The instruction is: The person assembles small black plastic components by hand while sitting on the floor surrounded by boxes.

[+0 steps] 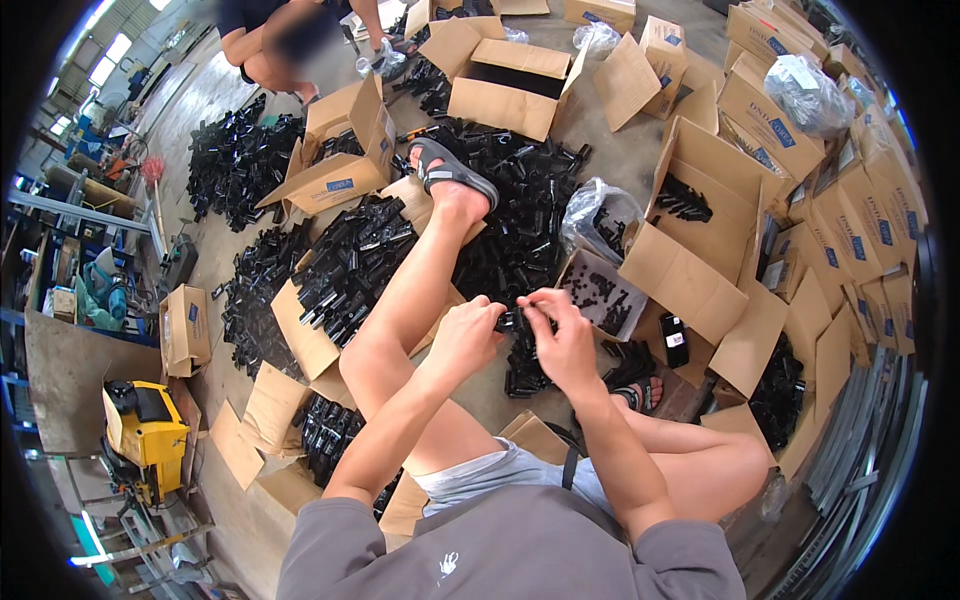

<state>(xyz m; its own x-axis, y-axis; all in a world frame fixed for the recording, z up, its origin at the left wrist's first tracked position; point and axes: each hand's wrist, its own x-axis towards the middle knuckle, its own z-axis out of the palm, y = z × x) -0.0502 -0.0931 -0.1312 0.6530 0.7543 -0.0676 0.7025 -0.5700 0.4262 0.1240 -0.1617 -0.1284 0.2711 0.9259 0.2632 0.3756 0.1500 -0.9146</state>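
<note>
In front of my lap, both hands meet at a small black part (510, 322), likely plastic. My left hand (468, 338) has its fingers closed on the part's left side. My right hand (562, 338) pinches at its right side; the fingers cover much of the part, so its exact kind cannot be told. Beneath and beyond my hands spreads a large pile of black parts (515, 215). Just right of my right hand stands a pale tub (567, 272) with small dark pieces inside. A clear plastic bag (585, 212) holding black parts sits behind that tub.
Open cardboard boxes (665, 255) stand at the right, near a black phone-like device (674, 345). More black parts (240, 165) lie at the left. A yellow machine (160, 430) stands at the lower left. Another person (262, 45) crouches at the far left. Stacked cartons (855, 225) line the right.
</note>
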